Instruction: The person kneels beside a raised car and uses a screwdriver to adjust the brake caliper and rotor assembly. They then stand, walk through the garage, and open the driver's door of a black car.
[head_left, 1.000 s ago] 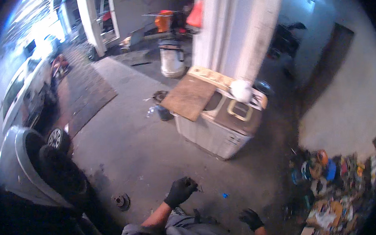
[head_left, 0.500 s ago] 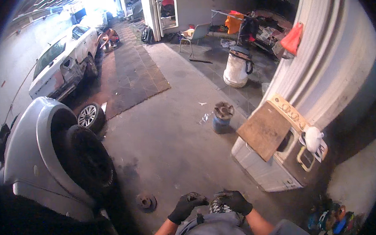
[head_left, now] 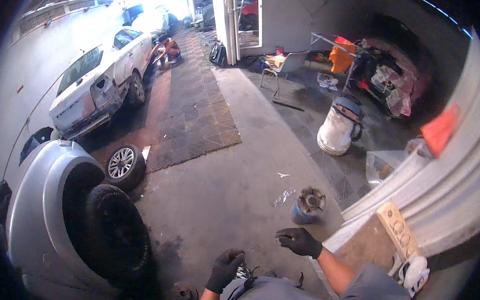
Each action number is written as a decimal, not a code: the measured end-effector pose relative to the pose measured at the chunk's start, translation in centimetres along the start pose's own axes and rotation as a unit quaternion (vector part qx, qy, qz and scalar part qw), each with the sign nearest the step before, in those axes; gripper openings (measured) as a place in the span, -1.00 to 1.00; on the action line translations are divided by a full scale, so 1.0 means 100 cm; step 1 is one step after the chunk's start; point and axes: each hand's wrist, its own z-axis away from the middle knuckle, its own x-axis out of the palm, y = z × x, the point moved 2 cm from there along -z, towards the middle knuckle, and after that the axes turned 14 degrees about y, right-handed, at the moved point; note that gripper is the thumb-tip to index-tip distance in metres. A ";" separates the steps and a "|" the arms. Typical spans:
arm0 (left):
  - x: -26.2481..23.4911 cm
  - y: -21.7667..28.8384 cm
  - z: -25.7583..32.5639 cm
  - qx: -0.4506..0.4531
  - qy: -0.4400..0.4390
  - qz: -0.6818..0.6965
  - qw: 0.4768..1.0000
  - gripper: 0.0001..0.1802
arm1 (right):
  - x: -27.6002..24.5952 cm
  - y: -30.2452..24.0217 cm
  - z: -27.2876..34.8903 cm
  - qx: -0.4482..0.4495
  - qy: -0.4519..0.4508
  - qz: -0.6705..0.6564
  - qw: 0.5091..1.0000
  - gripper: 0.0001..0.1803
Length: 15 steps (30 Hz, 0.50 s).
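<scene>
Both my hands wear dark gloves and are raised in front of my grey shirt, apart from each other. My left hand [head_left: 226, 270] is closed, its fingers pinched together, and a thin, pale, wire-like strand [head_left: 251, 250] sticks out from the fingertips toward the right. My right hand [head_left: 300, 242] is farther forward, with its fingers curled together; whatever they may hold is too small to make out. Beyond it stands a blue cylinder [head_left: 304, 215] topped by a rusty lobed metal part [head_left: 312, 199]. A black-and-white patterned thing [head_left: 244, 272] partly shows beside my left wrist.
To my left is a silver car [head_left: 32, 217] with a dark tyre [head_left: 118, 229] at its arch. A loose wheel [head_left: 124, 165] leans near it, and a rusty round hub [head_left: 186, 293] lies on the floor. A wooden board [head_left: 361, 244] is on the right. Farther off stands a white bucket [head_left: 335, 127].
My hands have moved apart: the left toward the lower left, the right forward. The view has turned, so the board and the blue cylinder sit lower and farther right.
</scene>
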 end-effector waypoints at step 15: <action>-0.147 0.109 -0.461 -0.049 -0.006 -0.015 0.999 -0.69 | 0.103 0.107 -0.519 -0.115 -0.185 -0.021 0.976 -0.64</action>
